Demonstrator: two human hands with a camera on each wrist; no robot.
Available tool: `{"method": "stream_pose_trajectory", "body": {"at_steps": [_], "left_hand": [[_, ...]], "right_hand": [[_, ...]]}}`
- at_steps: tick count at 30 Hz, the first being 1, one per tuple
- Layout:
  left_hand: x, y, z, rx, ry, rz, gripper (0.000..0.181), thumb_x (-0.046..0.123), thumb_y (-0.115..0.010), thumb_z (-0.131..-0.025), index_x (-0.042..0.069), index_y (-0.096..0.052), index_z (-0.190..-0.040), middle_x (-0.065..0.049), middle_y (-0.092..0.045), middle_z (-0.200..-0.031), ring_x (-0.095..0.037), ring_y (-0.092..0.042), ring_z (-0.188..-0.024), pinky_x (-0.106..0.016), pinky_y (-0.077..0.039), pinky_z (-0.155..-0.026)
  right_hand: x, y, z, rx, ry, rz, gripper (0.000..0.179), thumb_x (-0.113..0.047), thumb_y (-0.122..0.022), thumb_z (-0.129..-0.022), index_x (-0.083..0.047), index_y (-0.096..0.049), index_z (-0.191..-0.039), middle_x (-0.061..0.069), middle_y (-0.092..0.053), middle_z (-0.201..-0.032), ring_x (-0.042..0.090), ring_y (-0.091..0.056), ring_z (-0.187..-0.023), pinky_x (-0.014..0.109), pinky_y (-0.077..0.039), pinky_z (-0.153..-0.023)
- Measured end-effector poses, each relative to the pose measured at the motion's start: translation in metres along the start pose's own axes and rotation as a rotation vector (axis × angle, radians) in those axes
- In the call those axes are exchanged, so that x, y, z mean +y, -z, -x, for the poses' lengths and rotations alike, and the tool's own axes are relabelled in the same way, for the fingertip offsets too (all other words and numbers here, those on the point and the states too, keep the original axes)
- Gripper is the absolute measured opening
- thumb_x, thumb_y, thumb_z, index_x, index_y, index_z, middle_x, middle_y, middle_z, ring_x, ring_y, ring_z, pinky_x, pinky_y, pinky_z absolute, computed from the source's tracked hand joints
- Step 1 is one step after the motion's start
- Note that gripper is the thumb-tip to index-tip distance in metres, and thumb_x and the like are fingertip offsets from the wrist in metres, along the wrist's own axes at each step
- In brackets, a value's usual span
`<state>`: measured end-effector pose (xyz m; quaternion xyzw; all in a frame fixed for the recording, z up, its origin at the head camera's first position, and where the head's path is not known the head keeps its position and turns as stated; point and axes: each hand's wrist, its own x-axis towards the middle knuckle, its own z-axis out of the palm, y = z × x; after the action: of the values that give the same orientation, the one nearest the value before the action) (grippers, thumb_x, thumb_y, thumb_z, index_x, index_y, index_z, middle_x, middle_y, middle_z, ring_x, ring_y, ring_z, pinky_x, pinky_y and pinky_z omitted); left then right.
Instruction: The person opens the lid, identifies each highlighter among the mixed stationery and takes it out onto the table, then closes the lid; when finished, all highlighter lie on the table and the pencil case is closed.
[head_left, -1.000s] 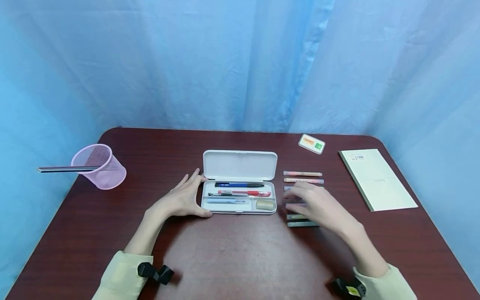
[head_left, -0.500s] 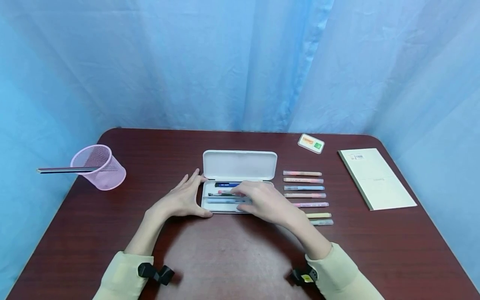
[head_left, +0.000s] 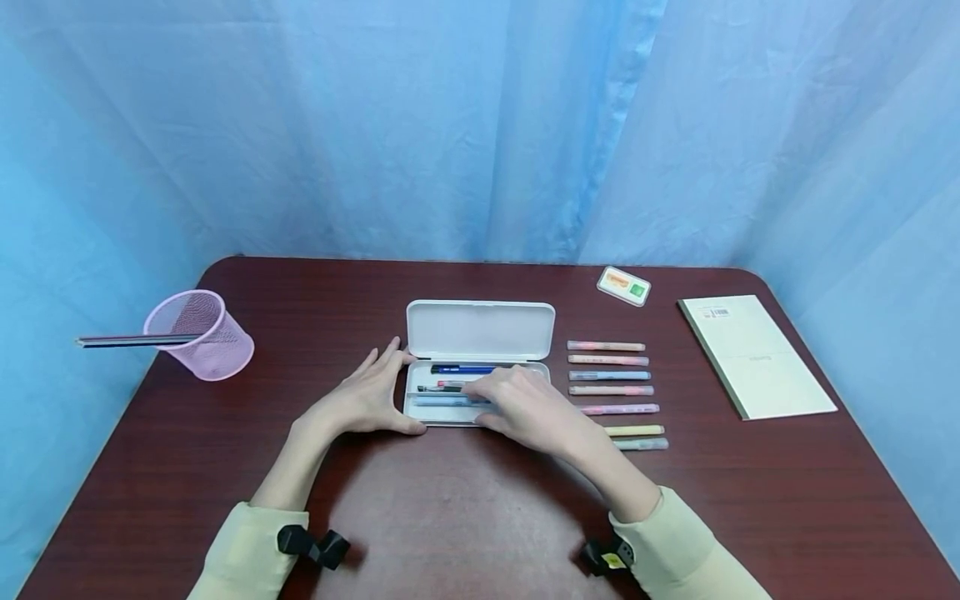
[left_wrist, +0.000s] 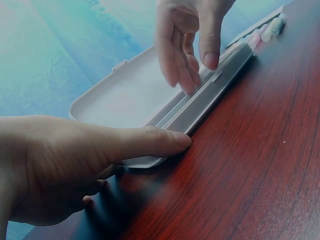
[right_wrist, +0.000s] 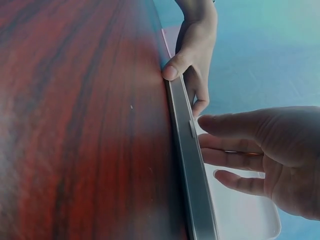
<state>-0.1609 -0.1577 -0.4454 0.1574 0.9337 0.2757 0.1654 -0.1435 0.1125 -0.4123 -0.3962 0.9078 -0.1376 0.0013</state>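
A white pencil case point(head_left: 480, 329) lies with its lid raised in front of me. My left hand point(head_left: 367, 396) holds its left end, thumb along the front edge and index finger at the back corner. Over the case's right half, my right hand point(head_left: 528, 408) points its fingers down into the tray, thumb apart from them in both wrist views. Nothing shows between its fingers. Inside lie a blue pen point(head_left: 459, 368), a dark-tipped pen point(head_left: 438, 388) and light blue pens point(head_left: 446, 401). The right hand hides the tray's right part.
Several pastel highlighters point(head_left: 610, 376) lie in a row right of the case. Beyond are a small white box with orange and green marks point(head_left: 624, 286) and a pale notebook point(head_left: 757, 358). A pink mesh cup point(head_left: 217, 354) with pencils point(head_left: 135, 340) lies tipped at the left.
My right hand has moved left from the highlighter row to over the case, uncovering the row. It shifts only slightly in the last half second. The left hand stays at the case.
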Motion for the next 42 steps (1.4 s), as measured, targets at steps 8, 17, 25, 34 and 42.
{"method": "stream_pose_trajectory", "body": {"at_steps": [8,17,25,34,42], "left_hand": [[0.0002,-0.0001,-0.0006,0.007,-0.014,-0.008,0.097,0.047,-0.091,-0.069,0.01,-0.042,-0.144,-0.025,-0.015,-0.171,-0.047,-0.013,-0.159,-0.062,-0.019,-0.129],[-0.0008,-0.0007,-0.0002,0.007,-0.005,-0.01,0.097,0.048,-0.091,-0.069,0.011,-0.042,-0.145,-0.025,-0.013,-0.172,-0.049,-0.013,-0.159,-0.063,-0.02,-0.128],[-0.0009,-0.0009,-0.0004,0.009,-0.009,-0.012,0.098,0.048,-0.091,-0.069,0.01,-0.042,-0.145,-0.024,-0.014,-0.172,-0.047,-0.013,-0.159,-0.063,-0.02,-0.128],[-0.0003,0.0,0.0,0.006,-0.006,-0.004,0.099,0.048,-0.09,-0.069,0.009,-0.042,-0.146,-0.024,-0.013,-0.172,-0.049,-0.012,-0.159,-0.064,-0.02,-0.127],[-0.0012,-0.0002,-0.0002,0.006,-0.009,-0.004,0.099,0.049,-0.09,-0.069,0.009,-0.042,-0.146,-0.024,-0.013,-0.172,-0.048,-0.012,-0.159,-0.063,-0.02,-0.128]], "right_hand": [[-0.001,-0.0017,0.0008,-0.001,0.0,0.016,0.032,-0.018,-0.08,-0.089,-0.016,-0.075,-0.121,0.0,-0.076,-0.119,0.017,-0.071,-0.109,0.04,-0.057,-0.095],[-0.0024,-0.0021,0.0004,-0.01,-0.004,0.016,0.032,-0.016,-0.079,-0.089,-0.016,-0.075,-0.121,0.001,-0.076,-0.12,0.017,-0.071,-0.11,0.04,-0.057,-0.095],[-0.0004,-0.0026,0.0007,-0.014,0.003,0.016,0.029,-0.017,-0.078,-0.09,-0.017,-0.076,-0.119,0.0,-0.076,-0.122,0.016,-0.073,-0.109,0.038,-0.059,-0.092],[0.0019,-0.0033,0.0015,-0.006,0.024,0.007,0.023,-0.016,-0.078,-0.091,-0.015,-0.077,-0.113,-0.002,-0.078,-0.111,0.013,-0.074,-0.099,0.036,-0.059,-0.085],[0.0043,-0.0064,0.0007,-0.007,0.03,-0.018,0.022,-0.015,-0.077,-0.091,-0.015,-0.078,-0.113,-0.002,-0.077,-0.11,0.013,-0.073,-0.099,0.035,-0.059,-0.085]]}}
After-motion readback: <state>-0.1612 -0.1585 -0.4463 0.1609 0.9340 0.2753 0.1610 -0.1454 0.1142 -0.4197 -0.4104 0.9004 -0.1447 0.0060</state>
